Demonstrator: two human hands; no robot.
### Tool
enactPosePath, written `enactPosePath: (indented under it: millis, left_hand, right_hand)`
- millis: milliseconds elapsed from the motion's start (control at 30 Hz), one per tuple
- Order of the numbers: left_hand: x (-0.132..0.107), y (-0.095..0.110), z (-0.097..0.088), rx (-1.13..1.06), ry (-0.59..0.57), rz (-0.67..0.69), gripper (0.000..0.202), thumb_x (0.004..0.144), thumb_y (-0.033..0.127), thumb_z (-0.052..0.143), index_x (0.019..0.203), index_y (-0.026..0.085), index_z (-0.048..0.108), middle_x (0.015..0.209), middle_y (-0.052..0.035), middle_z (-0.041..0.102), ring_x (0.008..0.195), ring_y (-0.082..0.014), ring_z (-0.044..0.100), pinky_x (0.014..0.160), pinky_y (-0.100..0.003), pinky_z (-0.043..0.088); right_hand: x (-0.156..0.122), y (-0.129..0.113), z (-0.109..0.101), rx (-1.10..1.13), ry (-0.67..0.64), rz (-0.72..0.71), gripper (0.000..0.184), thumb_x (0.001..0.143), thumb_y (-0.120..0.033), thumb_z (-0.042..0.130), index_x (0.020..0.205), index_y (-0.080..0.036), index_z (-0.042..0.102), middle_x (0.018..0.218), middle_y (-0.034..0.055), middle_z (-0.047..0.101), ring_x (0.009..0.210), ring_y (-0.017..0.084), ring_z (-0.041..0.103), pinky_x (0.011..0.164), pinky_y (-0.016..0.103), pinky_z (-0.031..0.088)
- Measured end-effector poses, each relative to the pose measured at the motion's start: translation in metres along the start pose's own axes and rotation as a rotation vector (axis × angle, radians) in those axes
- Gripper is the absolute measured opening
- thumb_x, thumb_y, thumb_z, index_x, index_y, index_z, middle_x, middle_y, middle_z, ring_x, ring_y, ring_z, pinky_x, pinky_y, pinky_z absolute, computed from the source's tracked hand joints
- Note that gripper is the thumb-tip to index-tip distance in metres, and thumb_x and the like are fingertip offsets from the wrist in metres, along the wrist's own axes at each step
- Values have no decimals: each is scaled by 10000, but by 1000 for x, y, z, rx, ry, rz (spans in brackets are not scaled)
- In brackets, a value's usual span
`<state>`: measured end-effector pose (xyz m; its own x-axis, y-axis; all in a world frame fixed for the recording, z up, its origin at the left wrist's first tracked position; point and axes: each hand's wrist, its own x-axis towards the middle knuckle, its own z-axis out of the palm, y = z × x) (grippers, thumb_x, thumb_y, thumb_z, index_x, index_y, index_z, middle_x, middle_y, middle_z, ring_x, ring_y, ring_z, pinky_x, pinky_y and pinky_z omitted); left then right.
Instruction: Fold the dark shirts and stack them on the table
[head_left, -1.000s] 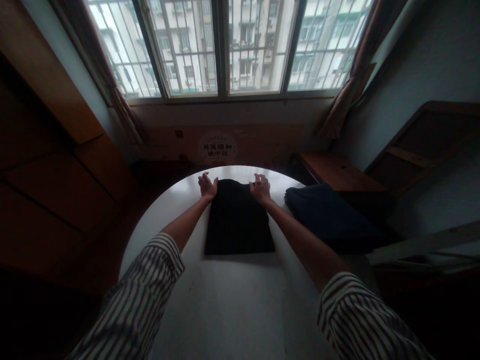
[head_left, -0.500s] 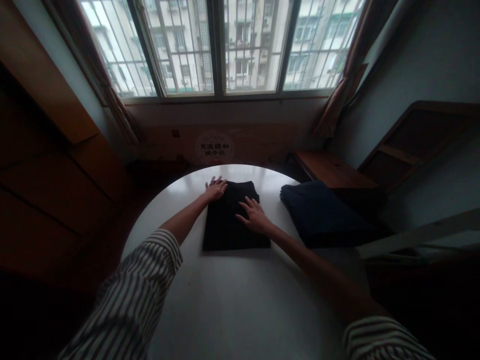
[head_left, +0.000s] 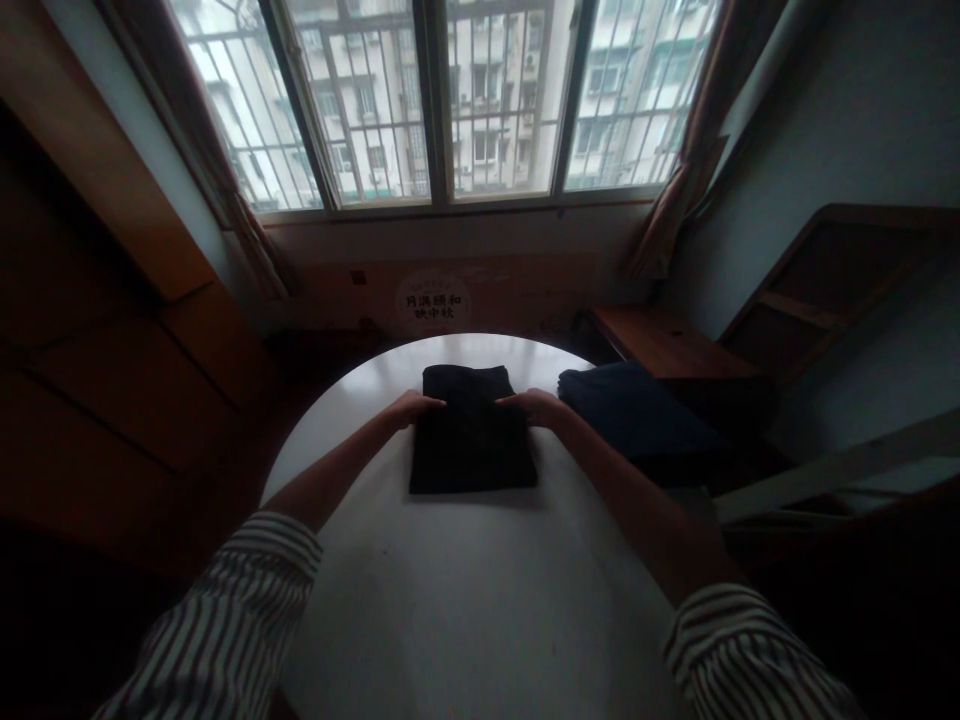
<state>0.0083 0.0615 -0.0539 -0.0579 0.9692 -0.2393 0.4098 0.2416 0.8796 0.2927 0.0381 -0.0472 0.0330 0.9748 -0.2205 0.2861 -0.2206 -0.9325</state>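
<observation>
A folded black garment (head_left: 472, 445) lies on the white round table (head_left: 465, 590); its exact kind does not show. At its left edge my left hand (head_left: 415, 407) is closed, thumb on top and the other fingers hidden under the cloth. My right hand (head_left: 534, 405) grips the opposite edge in the same way, its thumb pointing inward over the fabric. To the right of that hand is a pile of folded dark blue cloth (head_left: 637, 410) near the table's edge.
Beyond the table, a low brown wooden table (head_left: 667, 342) stands by the right wall. A wooden cabinet (head_left: 90, 360) fills the left side. At the back is a barred window (head_left: 442, 100) with curtains tied at both sides.
Both hands went from lying flat and spread on top of the black garment to gripping its left and right edges. The left hand came nearer; the right moved outward.
</observation>
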Motion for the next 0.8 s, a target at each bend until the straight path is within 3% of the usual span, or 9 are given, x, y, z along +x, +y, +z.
enactPosePath:
  millis: [133,233,333,433,500,600,800]
  left_hand:
    - [-8,0,0,-26,-76,17,384,569,370,915,794,133,714,700,-73,725,731,-271,716,585,-307,550]
    - [-18,-8,-4,-84,-159,55,516,570,345,921,977,122,694,821,-80,743,768,-252,719,605,-297,564]
    - [-31,-15,-8,-194,-119,108,845,604,326,920,1311,129,501,906,-87,734,768,-217,715,646,-299,580]
    - [-50,-14,-12,-285,-111,206,1017,677,375,880,1465,174,270,852,-52,721,701,-188,701,635,-297,576]
    - [-70,-8,-17,-316,-154,293,958,705,422,850,1451,197,293,806,-24,708,665,-173,687,606,-271,558]
    - [-109,7,-24,-312,-170,384,739,710,459,827,1307,195,482,777,-10,697,658,-158,667,578,-236,534]
    - [-190,53,-51,-344,-79,476,428,738,455,797,1070,219,667,871,-24,709,733,-169,673,583,-236,551]
  right_hand:
    - [-5,-7,3,31,-66,91,222,629,-159,852,625,-131,632,592,49,651,587,172,626,502,252,498]
    - [-18,-7,3,105,-102,68,170,654,-109,823,692,-115,657,651,54,682,596,155,632,517,229,490]
    - [-36,-6,1,205,-111,23,206,672,-68,780,829,-132,664,730,37,707,640,148,657,564,227,516]
    - [-57,-6,-4,295,-106,-24,290,724,-109,741,986,-171,635,834,31,722,679,150,674,576,237,528]
    - [-72,-5,-9,368,-121,-48,332,743,-145,731,1048,-197,611,881,31,722,691,156,677,562,243,528]
    - [-101,-8,-18,456,-152,-101,338,720,-196,771,1016,-200,610,871,31,714,694,165,672,533,242,517]
    - [-178,-51,-36,511,-154,-458,347,712,-342,829,985,-241,640,918,16,709,756,151,667,644,248,541]
